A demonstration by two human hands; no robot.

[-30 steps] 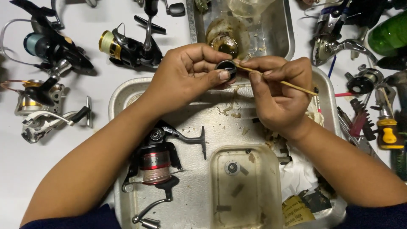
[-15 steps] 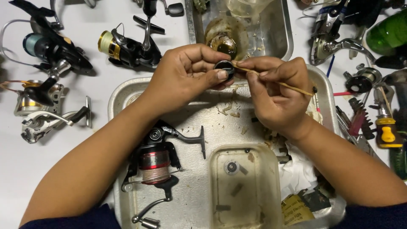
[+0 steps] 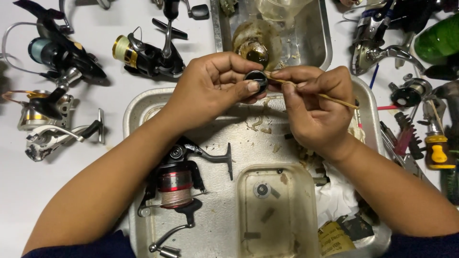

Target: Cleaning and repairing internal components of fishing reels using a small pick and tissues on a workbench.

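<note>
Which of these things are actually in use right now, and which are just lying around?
In use:
- small black round part, pinched in left hand
- thin wooden stick, held in right hand, tip at the part
- metal tray beneath the hands

Lying about:
- red-spooled reel
- clear plastic tub
- yellow-spooled reel
- yellow-handled screwdriver

Bare tray [image 3: 239, 129] floor lies open beneath the raised hands, between a reel [image 3: 179, 186] and a plastic tub [image 3: 275, 215]. Reels [image 3: 52, 52] crowd the left tabletop, tools [image 3: 430, 143] the right; a second tray [image 3: 306, 28] blocks the far side.
</note>
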